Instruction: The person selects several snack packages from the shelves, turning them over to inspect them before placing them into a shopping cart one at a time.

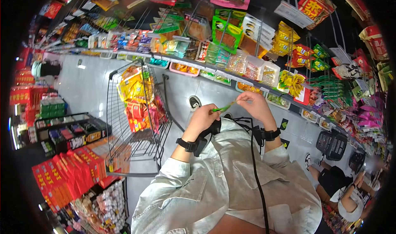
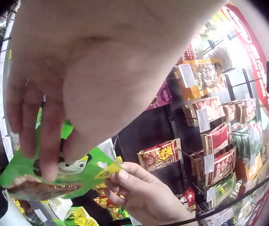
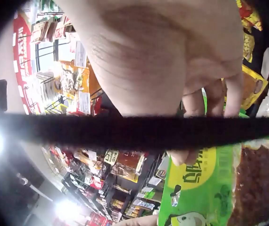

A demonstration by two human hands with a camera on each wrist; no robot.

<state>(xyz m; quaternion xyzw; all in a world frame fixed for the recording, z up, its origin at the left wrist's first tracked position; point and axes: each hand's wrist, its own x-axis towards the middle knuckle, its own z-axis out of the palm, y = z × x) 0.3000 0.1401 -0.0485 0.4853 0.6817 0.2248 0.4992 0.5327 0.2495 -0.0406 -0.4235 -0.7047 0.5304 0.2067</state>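
Observation:
A flat green snack bag [image 1: 224, 109] is held edge-on between two hands in front of the body. The left hand [image 1: 203, 119] grips its left end; the right hand [image 1: 256, 107] pinches the right end between thumb and finger. In the left wrist view the green bag [image 2: 80, 165] shows a cartoon face and a brown, see-through lower part, with the left hand's [image 2: 87, 70] fingers across it and the right hand [image 2: 146, 193] at its corner. The right wrist view shows the green bag [image 3: 195, 188] below the right hand [image 3: 158, 61], partly hidden by a dark band.
A wire shopping cart [image 1: 159, 151] holding yellow and red snack bags [image 1: 138, 89] stands at the left. Snack racks with a shelf edge [image 1: 194, 63] run ahead and right. Red boxes [image 1: 68, 170] are stacked lower left; a black basket [image 1: 331, 145] and people are lower right.

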